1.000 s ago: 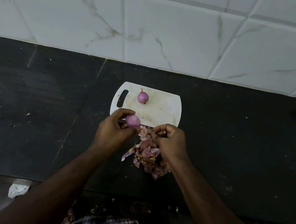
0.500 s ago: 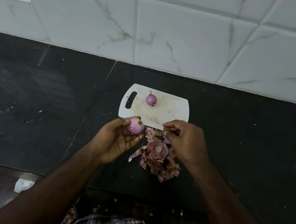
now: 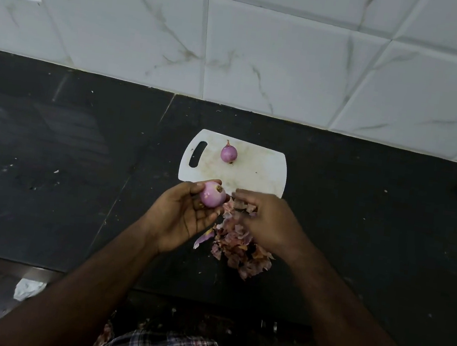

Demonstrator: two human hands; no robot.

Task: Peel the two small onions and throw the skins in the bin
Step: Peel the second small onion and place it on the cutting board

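My left hand (image 3: 184, 215) holds a small purple onion (image 3: 212, 194) in its fingertips, root end up, just in front of the white cutting board (image 3: 259, 174). A second small onion (image 3: 228, 153) with its pointed tip lies on the board near the handle slot. My right hand (image 3: 266, 221) hovers blurred over a pile of pink-brown onion skins (image 3: 239, 247) on the dark counter, with bits of skin at its fingertips. No bin is in view.
The black stone counter (image 3: 62, 165) runs along a white marble-tiled wall (image 3: 267, 47). Its front edge is near my body. White scraps (image 3: 29, 289) lie on the floor at lower left.
My left hand has turned the onion so its root end faces up. My right hand has moved in toward the onion over the skin pile.
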